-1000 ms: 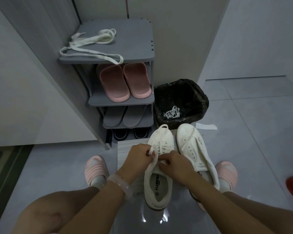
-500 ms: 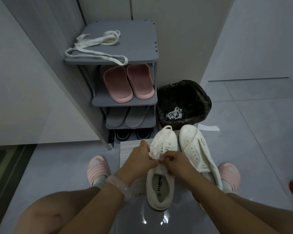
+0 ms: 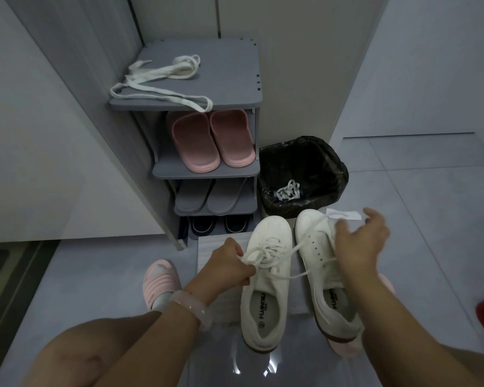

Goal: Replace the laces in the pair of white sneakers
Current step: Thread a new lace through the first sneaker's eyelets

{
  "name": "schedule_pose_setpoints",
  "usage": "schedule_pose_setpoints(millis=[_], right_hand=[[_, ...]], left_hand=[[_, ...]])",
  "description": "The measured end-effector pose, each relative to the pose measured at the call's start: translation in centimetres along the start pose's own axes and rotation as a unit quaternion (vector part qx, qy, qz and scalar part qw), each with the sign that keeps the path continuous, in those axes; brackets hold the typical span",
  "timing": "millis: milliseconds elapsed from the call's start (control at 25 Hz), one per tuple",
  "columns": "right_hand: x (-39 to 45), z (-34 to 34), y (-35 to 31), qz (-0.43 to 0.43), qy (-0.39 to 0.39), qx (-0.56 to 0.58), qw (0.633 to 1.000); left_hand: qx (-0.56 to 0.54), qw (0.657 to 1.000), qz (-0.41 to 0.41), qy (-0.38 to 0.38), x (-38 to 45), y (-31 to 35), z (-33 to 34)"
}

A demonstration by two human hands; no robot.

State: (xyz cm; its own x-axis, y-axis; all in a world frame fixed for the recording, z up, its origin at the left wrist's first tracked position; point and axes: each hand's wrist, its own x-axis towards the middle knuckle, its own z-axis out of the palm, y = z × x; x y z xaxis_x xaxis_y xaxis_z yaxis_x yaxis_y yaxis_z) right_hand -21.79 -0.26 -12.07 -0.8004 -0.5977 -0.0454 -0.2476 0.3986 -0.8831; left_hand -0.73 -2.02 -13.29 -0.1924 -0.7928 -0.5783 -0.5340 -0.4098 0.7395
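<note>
Beside the bin, right hand lifts lace.

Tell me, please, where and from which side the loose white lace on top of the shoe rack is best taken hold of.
Pinch the loose white lace at its loop overhanging the shoe rack's front edge, coming from the front: that end juts clear of the shelf, while the rest lies flat.

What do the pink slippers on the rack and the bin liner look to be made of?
Pink slippers: probably moulded foam or rubber, matte, one-piece with a ribbed footbed. Bin liner: thin black plastic film, glossy, crinkled and folded over the rim.
</note>
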Motion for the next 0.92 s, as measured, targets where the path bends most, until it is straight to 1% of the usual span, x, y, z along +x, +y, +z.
schedule_pose_setpoints(millis=[40, 80, 120, 160, 200, 240, 360, 440, 480, 520, 600, 640, 680, 720, 760, 800, 840, 880, 920], right_hand=[[-0.9, 0.8, 0.9, -0.091, -0.089, -0.101, 0.987], [-1.9, 1.6, 1.5, -0.191, -0.187, -0.169, 0.949], [-3.1, 2.5, 1.9, -0.288, -0.272, -0.208, 0.894], [-4.0, 3.1, 2.2, -0.381, -0.317, -0.245, 0.833], [-4.3, 3.5, 3.0, -0.448, -0.319, -0.271, 0.790], [-4.7, 3.6, 3.2, -0.470, -0.315, -0.296, 0.770], [-5.4, 3.5, 2.8, -0.482, -0.283, -0.357, 0.749], [-4.9, 2.8, 1.7, -0.494, -0.234, -0.370, 0.751], [-4.0, 2.2, 1.0, -0.486, -0.189, -0.379, 0.764], [-2.8, 1.6, 0.5, -0.463, -0.132, -0.386, 0.787], [-0.7, 0.0, -0.4, -0.365, -0.048, -0.372, 0.852], [-0.2, -0.7, -0.8, -0.313, -0.031, -0.356, 0.880], [0.0, -0.9, -0.8, -0.274, -0.038, -0.359, 0.891], [0.1, -0.9, -0.7, -0.251, -0.076, -0.395, 0.880], [-0.2, -0.7, -0.6, -0.245, -0.140, -0.443, 0.851], [-0.8, -0.4, -0.6, -0.250, -0.220, -0.475, 0.815], [-1.6, 0.0, -0.6, -0.258, -0.295, -0.487, 0.780], [-2.3, 0.4, -0.4, -0.271, -0.344, -0.483, 0.758], [-2.9, 0.8, -0.2, -0.291, -0.373, -0.475, 0.742]], left_hand=[[0.002, 1.000, -0.002, -0.002, 0.0, 0.0, 0.0], [0.007, 1.000, -0.002, -0.003, 0.0, 0.0, 0.0], [0.011, 1.000, -0.001, -0.001, 0.0, 0.0, 0.0], [0.013, 1.000, 0.000, 0.003, -0.1, 0.0, 0.0], [0.014, 1.000, 0.001, 0.007, -0.1, 0.1, 0.0], [0.017, 1.000, 0.003, 0.011, -0.1, 0.1, 0.1], [0.025, 1.000, 0.007, 0.014, -0.1, 0.0, 0.2], [0.019, 1.000, -0.002, 0.015, -0.1, 0.0, 0.3], [0.009, 1.000, -0.007, 0.015, -0.1, 0.1, 0.3], [-0.003, 1.000, -0.012, 0.015, -0.2, 0.1, 0.3], [-0.022, 1.000, -0.017, 0.009, -0.3, 0.2, 0.3], [-0.029, 0.999, -0.016, 0.003, -0.4, 0.2, 0.2], [-0.035, 0.999, -0.012, -0.004, -0.4, 0.2, 0.2], [-0.034, 0.999, -0.005, -0.013, -0.4, 0.3, 0.3], [-0.025, 0.999, 0.005, -0.025, -0.4, 0.3, 0.4], [-0.002, 0.999, 0.017, -0.036, -0.3, 0.2, 0.5], [0.031, 0.998, 0.035, -0.042, -0.2, 0.0, 0.5], [0.063, 0.995, 0.059, -0.043, 0.0, -0.1, 0.7], [0.095, 0.991, 0.088, -0.038, 0.2, -0.2, 0.9]])
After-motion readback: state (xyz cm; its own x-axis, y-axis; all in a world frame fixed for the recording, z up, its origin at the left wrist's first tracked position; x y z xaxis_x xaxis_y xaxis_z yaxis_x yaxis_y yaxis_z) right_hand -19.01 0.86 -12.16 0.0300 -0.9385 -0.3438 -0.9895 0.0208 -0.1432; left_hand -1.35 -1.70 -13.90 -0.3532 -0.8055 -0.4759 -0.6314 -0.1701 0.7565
